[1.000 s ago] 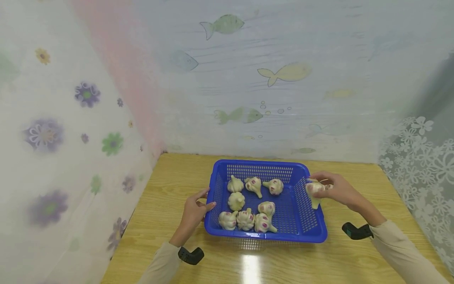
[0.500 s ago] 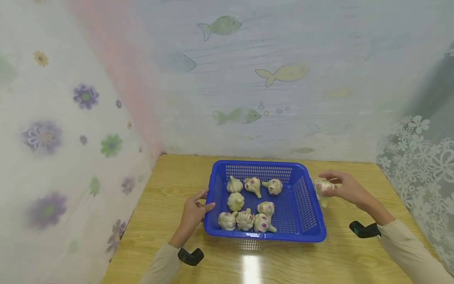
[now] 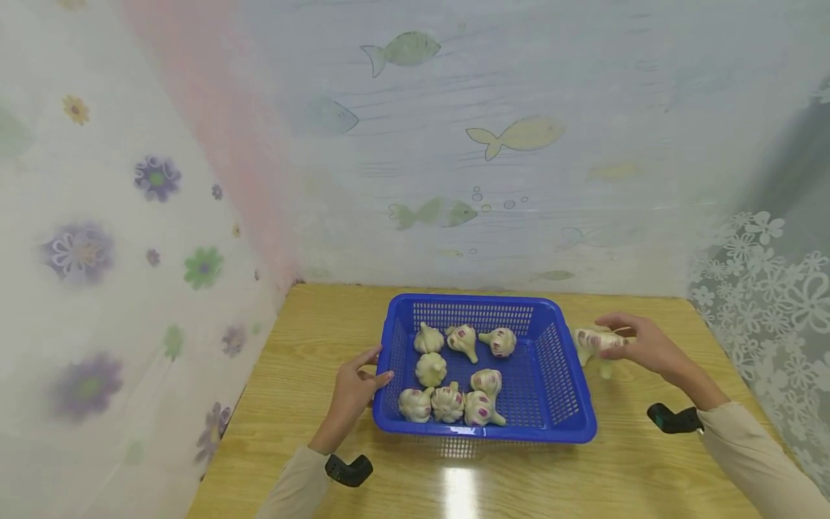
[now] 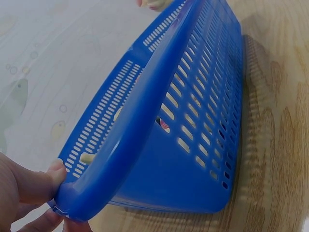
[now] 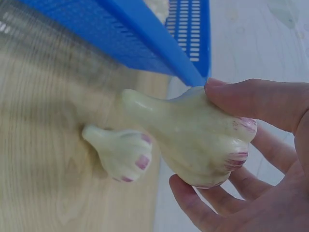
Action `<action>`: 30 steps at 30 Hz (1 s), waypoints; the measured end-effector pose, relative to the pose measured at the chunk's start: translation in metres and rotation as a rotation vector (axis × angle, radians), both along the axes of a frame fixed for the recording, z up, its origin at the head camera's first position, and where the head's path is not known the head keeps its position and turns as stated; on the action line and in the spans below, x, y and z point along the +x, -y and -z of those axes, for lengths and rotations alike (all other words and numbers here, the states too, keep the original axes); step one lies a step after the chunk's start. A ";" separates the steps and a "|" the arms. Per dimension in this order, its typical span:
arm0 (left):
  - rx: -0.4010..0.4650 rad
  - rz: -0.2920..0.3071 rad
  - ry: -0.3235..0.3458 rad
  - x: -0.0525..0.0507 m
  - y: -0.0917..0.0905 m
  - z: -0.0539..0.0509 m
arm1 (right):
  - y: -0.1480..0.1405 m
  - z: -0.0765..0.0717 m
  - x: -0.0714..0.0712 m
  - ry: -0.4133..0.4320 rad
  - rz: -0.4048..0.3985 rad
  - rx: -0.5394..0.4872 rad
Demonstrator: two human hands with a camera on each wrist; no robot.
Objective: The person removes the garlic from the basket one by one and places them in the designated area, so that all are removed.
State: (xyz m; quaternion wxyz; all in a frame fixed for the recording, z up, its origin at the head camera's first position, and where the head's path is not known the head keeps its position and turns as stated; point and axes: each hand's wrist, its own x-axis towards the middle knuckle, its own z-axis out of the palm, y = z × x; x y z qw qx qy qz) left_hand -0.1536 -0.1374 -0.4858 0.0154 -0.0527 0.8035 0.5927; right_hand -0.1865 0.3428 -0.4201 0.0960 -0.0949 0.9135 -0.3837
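My left hand (image 3: 353, 393) grips the left rim of a blue plastic basket (image 3: 384, 360), thumb over the edge; the left wrist view shows the thumb (image 4: 43, 183) and fingertips pinching a rim corner. Just outside the basket's right wall, my right hand (image 3: 648, 353) holds a garlic bulb (image 3: 591, 340) between thumb and fingers. In the right wrist view this garlic bulb (image 5: 193, 135) has its stem pointing left, above the table. Another garlic bulb (image 5: 120, 152) lies on the table below it, mostly hidden in the head view. Several garlic bulbs (image 3: 431, 369) lie inside the basket.
The basket stands on a wood-grain table (image 3: 311, 317). Behind it rises a pale wall covering (image 3: 551, 202) with fish drawings. Flowered sheets hang at the left (image 3: 117, 303) and right (image 3: 772, 288). Each wrist bears a black camera.
The right hand has carried its garlic bulb rightward, from over the basket's right rim to beside the basket. The left hand and basket stay nearly in place.
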 end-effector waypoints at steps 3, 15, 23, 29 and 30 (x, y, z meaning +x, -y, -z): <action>0.011 -0.007 0.005 0.001 0.001 0.000 | -0.001 0.002 -0.005 0.000 0.003 0.005; 0.018 -0.014 0.005 0.003 0.003 0.003 | -0.011 0.012 -0.016 0.012 0.023 -0.002; 0.013 -0.007 0.005 0.001 0.001 0.003 | -0.020 0.021 -0.016 0.026 0.042 0.004; 0.021 0.005 -0.005 0.000 0.001 0.002 | -0.030 0.031 -0.017 0.020 0.059 0.005; 0.021 0.007 -0.007 -0.001 0.000 0.002 | -0.031 0.033 -0.017 0.020 0.063 0.004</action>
